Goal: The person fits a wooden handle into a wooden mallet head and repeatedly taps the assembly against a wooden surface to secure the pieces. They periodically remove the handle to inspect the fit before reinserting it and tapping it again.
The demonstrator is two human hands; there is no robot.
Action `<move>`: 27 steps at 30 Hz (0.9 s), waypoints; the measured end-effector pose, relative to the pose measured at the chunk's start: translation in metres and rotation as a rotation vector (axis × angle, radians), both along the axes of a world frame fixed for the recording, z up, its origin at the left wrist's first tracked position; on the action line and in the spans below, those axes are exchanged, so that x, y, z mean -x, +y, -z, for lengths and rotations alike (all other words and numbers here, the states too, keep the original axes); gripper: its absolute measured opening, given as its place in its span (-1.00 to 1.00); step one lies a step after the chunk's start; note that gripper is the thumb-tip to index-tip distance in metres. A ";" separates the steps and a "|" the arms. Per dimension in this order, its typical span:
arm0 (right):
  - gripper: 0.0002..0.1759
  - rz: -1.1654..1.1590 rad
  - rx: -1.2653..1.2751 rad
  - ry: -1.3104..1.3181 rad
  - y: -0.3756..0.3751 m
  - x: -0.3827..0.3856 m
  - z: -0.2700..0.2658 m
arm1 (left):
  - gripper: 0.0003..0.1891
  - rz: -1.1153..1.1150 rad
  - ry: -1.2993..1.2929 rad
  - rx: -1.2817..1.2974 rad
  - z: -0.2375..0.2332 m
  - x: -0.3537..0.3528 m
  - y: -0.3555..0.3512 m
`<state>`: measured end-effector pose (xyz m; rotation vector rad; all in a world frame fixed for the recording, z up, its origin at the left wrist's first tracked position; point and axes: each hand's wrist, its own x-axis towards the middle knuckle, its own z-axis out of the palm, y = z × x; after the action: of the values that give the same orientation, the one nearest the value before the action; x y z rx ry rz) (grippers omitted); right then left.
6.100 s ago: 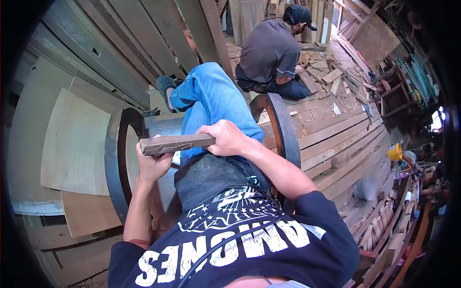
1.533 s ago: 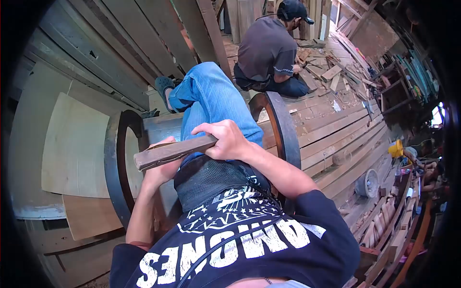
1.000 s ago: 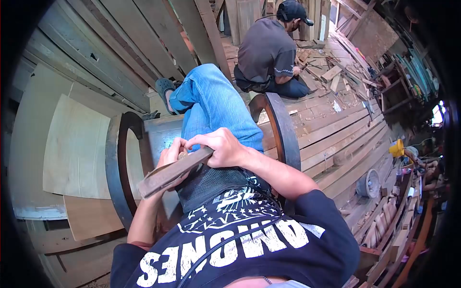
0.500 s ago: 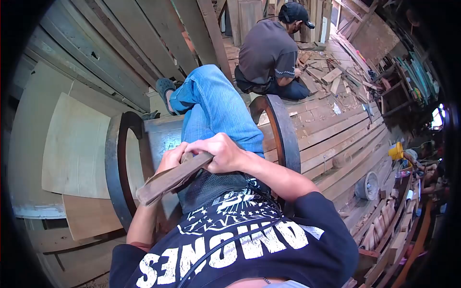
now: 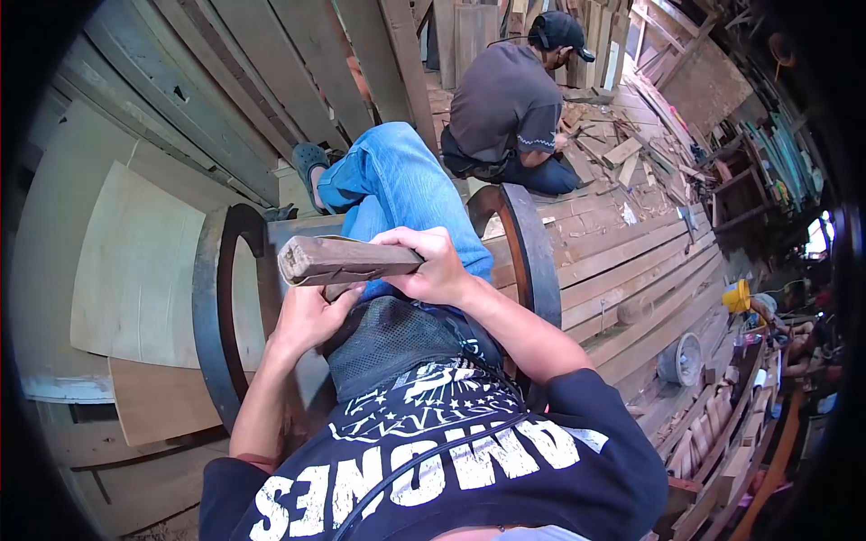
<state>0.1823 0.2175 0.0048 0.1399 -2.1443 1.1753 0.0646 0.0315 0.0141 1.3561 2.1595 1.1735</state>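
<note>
Wooden block (image 5: 347, 261) across both hands (image 5: 433, 268)

Long boards (image 5: 271, 81) fill the upper left, with pale plywood sheets (image 5: 135, 270) below them. Dark curved armrests (image 5: 534, 261) frame a seat in the middle. On the right, long planks (image 5: 631, 279) run in rows, with scattered offcuts (image 5: 622, 151) above and a yellow bucket (image 5: 736, 296) and a pale bucket (image 5: 681, 359) at their lower end. Bright light (image 5: 819, 236) enters at the far right, perhaps through an opening; the surrounding clutter is dim.
</note>
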 end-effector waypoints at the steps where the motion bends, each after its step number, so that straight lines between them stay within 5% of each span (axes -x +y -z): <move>1: -0.61 -0.002 -0.002 -0.001 0.000 0.000 0.000 | -0.72 -0.002 -0.001 -0.002 0.000 0.001 0.000; 7: -0.58 -0.015 -0.006 -0.006 0.002 0.000 -0.005 | -0.72 -0.019 0.083 -0.140 0.006 0.004 0.001; 13: -0.55 0.066 0.058 -0.234 0.004 -0.015 -0.051 | -0.79 -0.322 -0.145 -0.047 -0.010 0.007 -0.001; 18: -0.40 0.080 -0.004 -0.330 0.001 -0.022 -0.063 | -0.85 -0.266 -0.086 -0.370 0.000 0.013 -0.003; 22: -0.43 0.092 -0.204 -0.311 -0.001 -0.023 -0.068 | -0.92 -0.228 -0.107 -0.361 -0.013 0.015 -0.011; 27: -0.43 0.120 -0.116 -0.317 -0.002 -0.031 -0.065 | -0.92 -0.224 -0.118 -0.406 -0.014 0.016 -0.013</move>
<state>0.2132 0.2155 0.0702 -0.1323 -2.4594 1.0599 0.0481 0.0189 0.0283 1.1709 2.1043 1.8093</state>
